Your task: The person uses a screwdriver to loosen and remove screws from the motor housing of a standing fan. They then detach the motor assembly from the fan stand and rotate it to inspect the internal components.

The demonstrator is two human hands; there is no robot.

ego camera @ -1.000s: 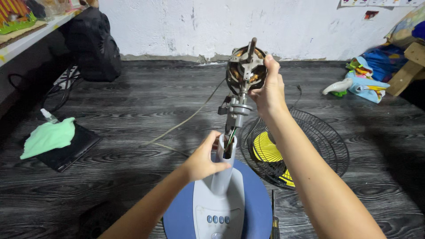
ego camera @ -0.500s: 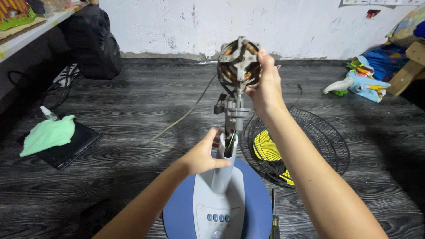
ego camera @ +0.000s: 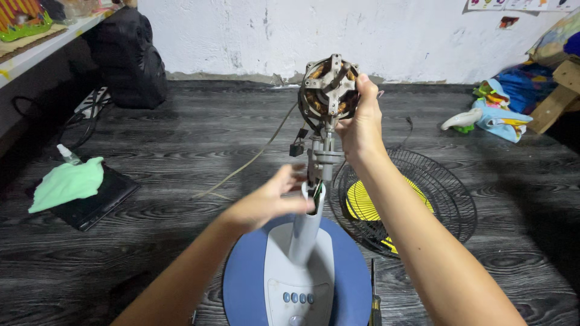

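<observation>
A rough whitewashed wall (ego camera: 241, 36) stood behind a dark grey wood-grain floor (ego camera: 181, 139) — a shelf edge (ego camera: 42, 45) at the left, a black bag (ego camera: 127, 57) below it.

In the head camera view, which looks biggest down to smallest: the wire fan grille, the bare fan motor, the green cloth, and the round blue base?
1. Blue base and wire fan grille: similar; the base is nearer and partly cut off, so unsure.
2. Green cloth.
3. Fan motor, slightly smaller.
</observation>
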